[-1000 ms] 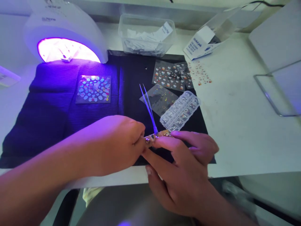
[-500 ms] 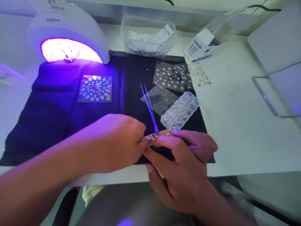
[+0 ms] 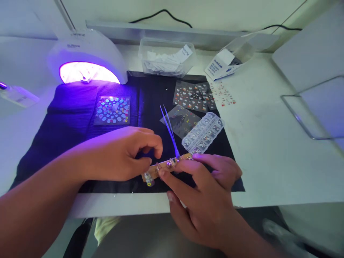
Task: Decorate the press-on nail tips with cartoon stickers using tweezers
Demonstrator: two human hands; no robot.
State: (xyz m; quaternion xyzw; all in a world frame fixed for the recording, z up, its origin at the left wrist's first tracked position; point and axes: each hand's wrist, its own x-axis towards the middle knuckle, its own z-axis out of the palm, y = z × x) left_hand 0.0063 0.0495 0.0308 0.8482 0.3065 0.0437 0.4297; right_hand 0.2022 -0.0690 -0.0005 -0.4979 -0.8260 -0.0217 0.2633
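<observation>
Left hand curls, thumb and fingertips apart, beside the tan strip above the dark mat; right hand lays fingers across it, probably steadying the nail tips; any pinch is unclear.

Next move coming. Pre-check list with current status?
1. Right hand on the wooden strip: ok, fingers on it.
2. Left hand off the strip: cannot tell, fingertips close beside its near end.
3. Tweezers well away from the strip: not ok, joined end right by its far edge.
4. Lamp lit: ok, glowing violet.
5. Clear case latched: cannot tell.
</observation>
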